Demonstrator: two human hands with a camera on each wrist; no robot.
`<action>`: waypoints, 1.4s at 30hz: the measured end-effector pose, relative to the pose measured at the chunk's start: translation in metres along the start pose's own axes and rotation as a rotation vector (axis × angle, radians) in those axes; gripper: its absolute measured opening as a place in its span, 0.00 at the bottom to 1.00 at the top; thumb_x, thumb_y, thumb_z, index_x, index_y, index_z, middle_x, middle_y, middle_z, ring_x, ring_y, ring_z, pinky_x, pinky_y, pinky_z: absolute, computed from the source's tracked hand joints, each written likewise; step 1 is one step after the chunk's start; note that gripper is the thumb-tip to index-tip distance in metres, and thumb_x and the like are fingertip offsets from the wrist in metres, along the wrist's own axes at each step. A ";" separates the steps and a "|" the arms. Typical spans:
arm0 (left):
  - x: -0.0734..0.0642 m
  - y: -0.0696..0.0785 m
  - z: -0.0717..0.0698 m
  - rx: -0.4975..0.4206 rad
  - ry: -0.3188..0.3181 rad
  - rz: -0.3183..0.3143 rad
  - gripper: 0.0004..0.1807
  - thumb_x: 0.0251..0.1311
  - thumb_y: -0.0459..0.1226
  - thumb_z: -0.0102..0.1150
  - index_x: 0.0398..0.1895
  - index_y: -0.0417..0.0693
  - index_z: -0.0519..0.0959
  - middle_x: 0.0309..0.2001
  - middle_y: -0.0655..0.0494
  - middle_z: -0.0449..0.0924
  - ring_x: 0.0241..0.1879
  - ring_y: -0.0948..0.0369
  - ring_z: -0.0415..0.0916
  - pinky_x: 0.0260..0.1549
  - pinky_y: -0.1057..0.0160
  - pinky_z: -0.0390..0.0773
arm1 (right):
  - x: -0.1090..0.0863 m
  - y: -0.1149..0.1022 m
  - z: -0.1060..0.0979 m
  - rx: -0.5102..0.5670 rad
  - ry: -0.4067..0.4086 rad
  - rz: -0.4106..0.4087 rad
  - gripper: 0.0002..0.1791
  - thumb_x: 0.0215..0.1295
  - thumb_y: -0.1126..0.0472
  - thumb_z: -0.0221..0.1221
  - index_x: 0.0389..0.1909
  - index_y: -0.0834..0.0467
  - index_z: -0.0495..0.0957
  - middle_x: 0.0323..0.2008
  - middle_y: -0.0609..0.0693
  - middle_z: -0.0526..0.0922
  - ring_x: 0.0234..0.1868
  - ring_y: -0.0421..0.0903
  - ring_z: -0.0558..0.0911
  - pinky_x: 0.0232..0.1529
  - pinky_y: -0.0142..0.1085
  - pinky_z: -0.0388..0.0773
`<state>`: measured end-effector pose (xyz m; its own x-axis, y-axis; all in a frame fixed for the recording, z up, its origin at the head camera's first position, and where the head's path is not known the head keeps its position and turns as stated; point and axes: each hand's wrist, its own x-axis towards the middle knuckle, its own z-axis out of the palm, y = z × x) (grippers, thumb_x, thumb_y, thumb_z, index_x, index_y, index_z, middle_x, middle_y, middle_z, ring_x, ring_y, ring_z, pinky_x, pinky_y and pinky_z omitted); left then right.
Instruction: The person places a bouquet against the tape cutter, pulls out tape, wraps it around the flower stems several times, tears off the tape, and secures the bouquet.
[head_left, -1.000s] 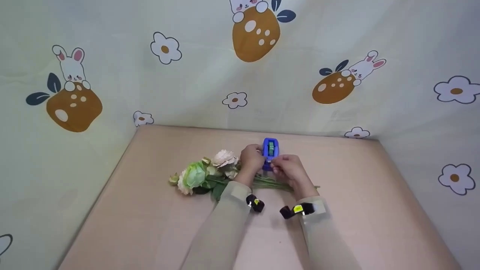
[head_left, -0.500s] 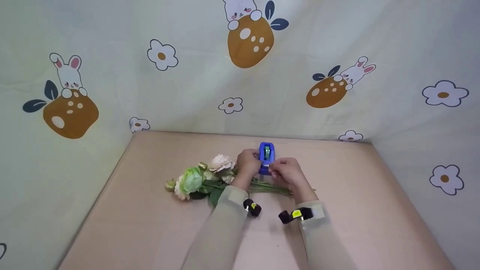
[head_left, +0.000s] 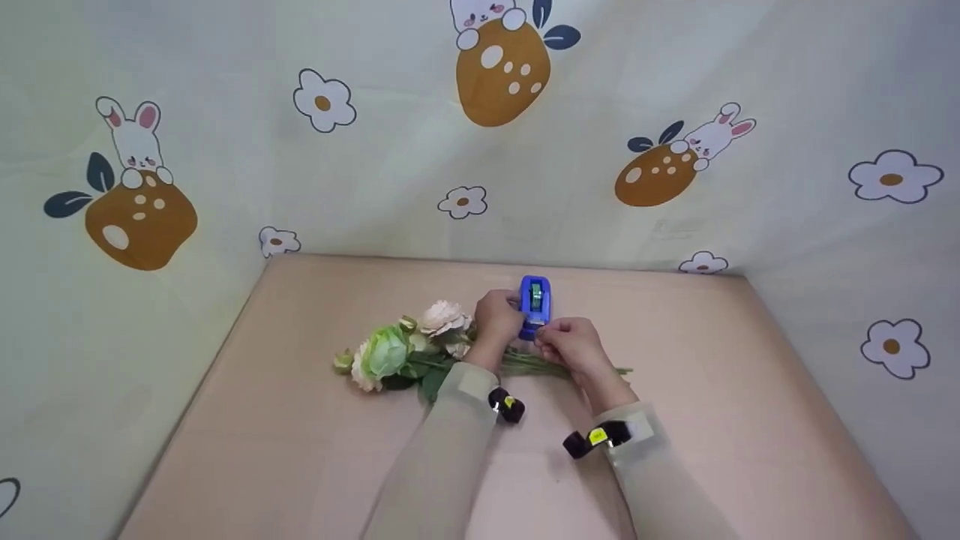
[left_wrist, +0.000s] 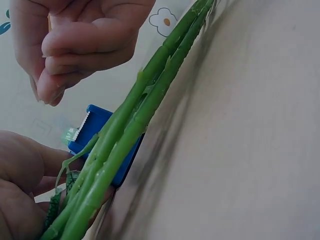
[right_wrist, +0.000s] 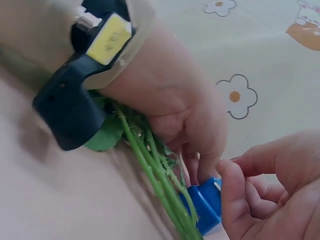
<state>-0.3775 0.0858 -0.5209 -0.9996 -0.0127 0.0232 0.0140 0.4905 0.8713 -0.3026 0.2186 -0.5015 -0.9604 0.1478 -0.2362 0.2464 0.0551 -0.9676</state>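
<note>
A blue tape dispenser [head_left: 535,314] with a green-centred roll stands on the table, its toothed cutter towards me. My left hand [head_left: 499,319] holds it by the left side. At the cutter end, my right hand [head_left: 576,346] pinches with thumb and forefinger at the end of the tape; the clear film itself is hardly visible. Nearer to me than the dispenser [left_wrist: 95,125] lie the green stems [left_wrist: 125,127] of a bunch of artificial flowers. Its green bloom [head_left: 385,351] and pale pink bloom [head_left: 444,318] point left. My left forearm hides the bunch's middle.
A light brown table surface [head_left: 300,465] spreads around the arms. Behind and on both sides hangs a pale cloth [head_left: 390,165] printed with rabbits and flowers, meeting the table's back edge. Each sleeve cuff carries a black wrist camera [head_left: 507,405].
My right hand has drawn slightly towards me from the cutter, fingers still pinched. The left hand keeps its hold on the dispenser. The flowers stay put; the head view has shifted a little.
</note>
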 end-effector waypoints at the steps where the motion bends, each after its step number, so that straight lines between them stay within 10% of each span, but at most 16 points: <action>1: 0.001 0.001 -0.001 -0.001 0.001 -0.002 0.19 0.55 0.26 0.70 0.50 0.49 0.91 0.42 0.51 0.92 0.43 0.54 0.86 0.47 0.57 0.83 | 0.000 0.000 0.000 0.004 0.008 -0.002 0.08 0.69 0.72 0.60 0.29 0.65 0.82 0.21 0.48 0.84 0.19 0.35 0.78 0.22 0.24 0.79; 42: 0.002 0.000 0.000 -0.020 0.023 -0.011 0.18 0.54 0.26 0.73 0.48 0.49 0.92 0.41 0.51 0.93 0.41 0.55 0.87 0.44 0.58 0.85 | -0.027 0.015 0.003 0.079 -0.054 -0.004 0.04 0.68 0.75 0.59 0.37 0.72 0.83 0.22 0.48 0.84 0.20 0.35 0.76 0.21 0.24 0.75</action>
<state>-0.3797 0.0853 -0.5209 -0.9990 -0.0382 0.0250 0.0040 0.4728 0.8812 -0.2732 0.2124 -0.5100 -0.9675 0.0937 -0.2350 0.2339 -0.0231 -0.9720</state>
